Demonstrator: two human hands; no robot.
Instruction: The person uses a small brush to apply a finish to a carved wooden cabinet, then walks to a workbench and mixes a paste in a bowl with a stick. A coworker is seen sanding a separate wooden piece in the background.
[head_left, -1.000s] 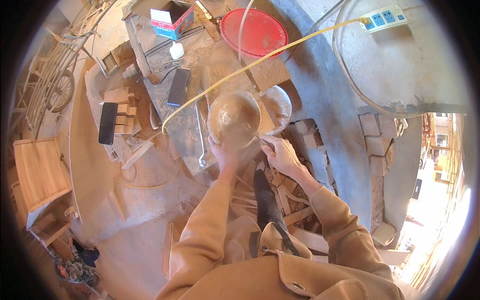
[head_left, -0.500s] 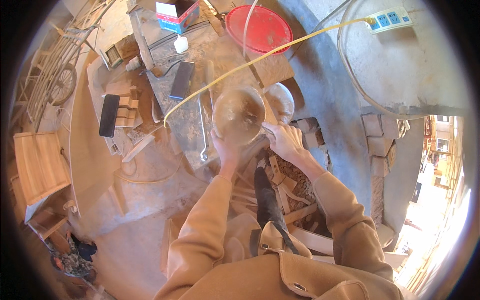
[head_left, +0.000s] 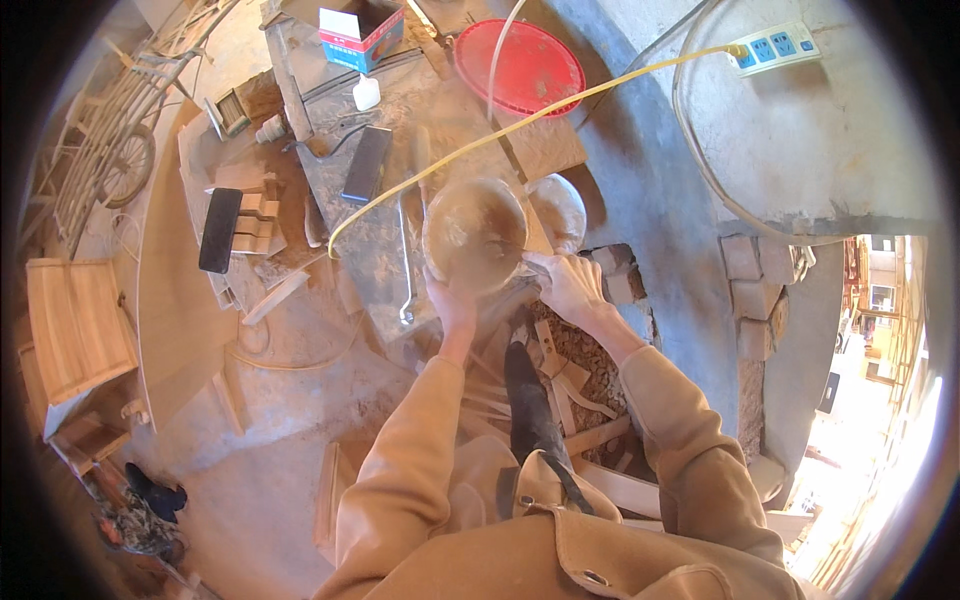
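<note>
I hold a round wooden bowl (head_left: 474,232), dusty brown, over the workbench (head_left: 390,270). My left hand (head_left: 450,305) grips its near rim from below. At the bowl's right edge my right hand (head_left: 565,285) is closed around a thin tool whose tip touches the inside of the bowl. A second pale wooden bowl (head_left: 560,208) sits just behind and to the right. Both forearms wear tan sleeves and come in from the bottom.
A yellow cable (head_left: 520,125) runs across the bench to a white power strip (head_left: 778,45). A red round lid (head_left: 520,65), a small cardboard box (head_left: 360,30), a black sanding block (head_left: 220,228), wood offcuts (head_left: 575,380) and a wooden crate (head_left: 75,325) surround me.
The bowl and both hands have stayed together; the bowl has turned slightly in my left hand while the right hand shifted along its rim. The view tilted a little.
</note>
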